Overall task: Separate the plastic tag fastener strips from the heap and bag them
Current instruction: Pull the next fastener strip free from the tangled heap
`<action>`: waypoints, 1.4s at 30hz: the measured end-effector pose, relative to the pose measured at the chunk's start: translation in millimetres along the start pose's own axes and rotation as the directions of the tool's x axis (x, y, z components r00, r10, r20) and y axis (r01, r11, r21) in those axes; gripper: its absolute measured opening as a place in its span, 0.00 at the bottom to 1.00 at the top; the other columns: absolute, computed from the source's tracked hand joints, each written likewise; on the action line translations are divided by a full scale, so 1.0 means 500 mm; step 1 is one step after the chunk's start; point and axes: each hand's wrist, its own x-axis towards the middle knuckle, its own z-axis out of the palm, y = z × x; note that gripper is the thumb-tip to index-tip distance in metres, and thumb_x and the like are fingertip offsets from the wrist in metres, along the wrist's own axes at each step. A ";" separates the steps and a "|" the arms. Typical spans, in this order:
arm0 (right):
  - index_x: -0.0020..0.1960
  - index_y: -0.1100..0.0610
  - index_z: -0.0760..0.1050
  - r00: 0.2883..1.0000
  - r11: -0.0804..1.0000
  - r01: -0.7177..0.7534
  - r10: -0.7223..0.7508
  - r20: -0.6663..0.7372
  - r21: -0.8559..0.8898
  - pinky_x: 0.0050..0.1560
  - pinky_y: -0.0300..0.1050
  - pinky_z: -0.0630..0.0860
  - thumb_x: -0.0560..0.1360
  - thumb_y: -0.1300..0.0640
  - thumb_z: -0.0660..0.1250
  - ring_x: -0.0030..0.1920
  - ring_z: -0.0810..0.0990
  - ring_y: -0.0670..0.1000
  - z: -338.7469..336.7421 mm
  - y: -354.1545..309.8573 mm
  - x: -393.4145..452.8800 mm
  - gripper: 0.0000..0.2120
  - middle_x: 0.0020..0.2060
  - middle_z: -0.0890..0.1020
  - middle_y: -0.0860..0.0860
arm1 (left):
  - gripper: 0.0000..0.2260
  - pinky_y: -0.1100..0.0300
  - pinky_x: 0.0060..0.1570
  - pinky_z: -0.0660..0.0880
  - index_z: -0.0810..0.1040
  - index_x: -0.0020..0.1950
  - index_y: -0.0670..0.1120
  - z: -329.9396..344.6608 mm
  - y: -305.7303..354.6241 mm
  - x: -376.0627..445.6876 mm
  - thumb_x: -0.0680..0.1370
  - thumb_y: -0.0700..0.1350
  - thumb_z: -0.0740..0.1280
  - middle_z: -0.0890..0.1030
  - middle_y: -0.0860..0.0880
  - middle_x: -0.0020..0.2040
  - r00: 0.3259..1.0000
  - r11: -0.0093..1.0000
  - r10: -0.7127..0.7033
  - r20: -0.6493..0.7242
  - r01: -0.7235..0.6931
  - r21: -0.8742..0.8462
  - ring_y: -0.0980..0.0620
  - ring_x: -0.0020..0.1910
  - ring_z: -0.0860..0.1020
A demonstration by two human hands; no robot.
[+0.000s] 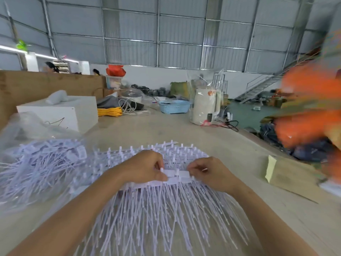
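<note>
At table centre, close to the wearer: left hand (pixel 145 168), fingers curled, thumb and forefinger pinching the left end of a white tag fastener strip (pixel 178 175); right hand (pixel 206 172), likewise curled, pinching the right end of the same strip. Both grips sit at the header bar, probably so that the strip can be lifted or peeled clear without snagging its hanging filaments. Directly beneath and around the hands: heap (pixel 162 206) of white fastener strips, headers stacked away from the wearer, long thin tails fanned toward the near edge; the shared orientation likely lets one strip come off the top at a time. Just left of the heap: clear plastic bag (pixel 36 163) lying on its side, already holding a quantity of loose strips, mouth apparently turned toward the heap for short transfers; exact opening not discernible. Supporting all: pale worktable (pixel 184 130). Right of the heap, apart from it: brown paper-wrapped parcel (pixel 291 174). Farther back: white box (pixel 73 111), yellow cord coil (pixel 109 111), blue plastic basket (pixel 174 106), white kettle (pixel 205 108) wrapped in clear film. Far right: blurred orange mass, unidentifiable. Status, by judgement: separation in hand, bagging partly done, much of the heap remaining.
</note>
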 end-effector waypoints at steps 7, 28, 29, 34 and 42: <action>0.43 0.66 0.80 0.981 0.833 -0.180 0.195 0.026 0.523 0.38 0.42 0.73 0.78 0.62 0.63 0.36 0.78 0.54 -0.012 0.016 -0.005 0.10 0.39 0.83 0.62 | 0.10 0.58 0.41 0.71 0.72 0.42 0.55 -0.020 0.039 0.025 0.71 0.52 0.73 0.74 0.56 0.42 0.968 0.987 0.120 -0.221 -0.140 -0.077 0.53 0.42 0.75; 0.40 0.63 0.76 0.957 0.844 0.087 0.078 -0.280 0.530 0.38 0.38 0.73 0.77 0.66 0.63 0.33 0.77 0.49 0.036 -0.046 0.001 0.08 0.30 0.80 0.52 | 0.08 0.62 0.30 0.69 0.83 0.40 0.51 -0.045 0.106 -0.022 0.64 0.51 0.76 0.78 0.50 0.34 0.822 0.575 0.514 -0.245 -0.119 0.809 0.48 0.31 0.79; 0.41 0.63 0.76 0.968 0.748 0.066 0.112 -0.223 0.661 0.35 0.38 0.74 0.77 0.66 0.63 0.32 0.77 0.49 0.031 -0.048 -0.001 0.07 0.31 0.80 0.54 | 0.09 0.62 0.32 0.67 0.83 0.47 0.52 -0.043 0.108 -0.024 0.69 0.53 0.72 0.79 0.50 0.39 0.832 0.608 0.490 -0.261 -0.112 0.786 0.48 0.37 0.80; 0.42 0.63 0.76 0.985 0.413 -0.139 0.154 0.082 0.900 0.28 0.37 0.74 0.79 0.60 0.60 0.27 0.76 0.48 0.020 -0.046 -0.005 0.11 0.30 0.80 0.56 | 0.15 0.60 0.38 0.63 0.73 0.63 0.56 -0.014 0.091 -0.003 0.79 0.57 0.56 0.75 0.53 0.54 0.862 0.759 0.363 -0.354 -0.053 0.649 0.49 0.53 0.77; 0.38 0.62 0.74 0.991 0.811 0.061 0.021 -0.133 0.582 0.26 0.39 0.70 0.80 0.67 0.57 0.24 0.74 0.50 0.033 -0.025 -0.007 0.14 0.26 0.79 0.52 | 0.11 0.59 0.37 0.66 0.80 0.51 0.53 0.015 0.058 0.014 0.77 0.57 0.62 0.81 0.53 0.46 0.905 0.869 0.316 -0.285 -0.155 0.471 0.51 0.45 0.78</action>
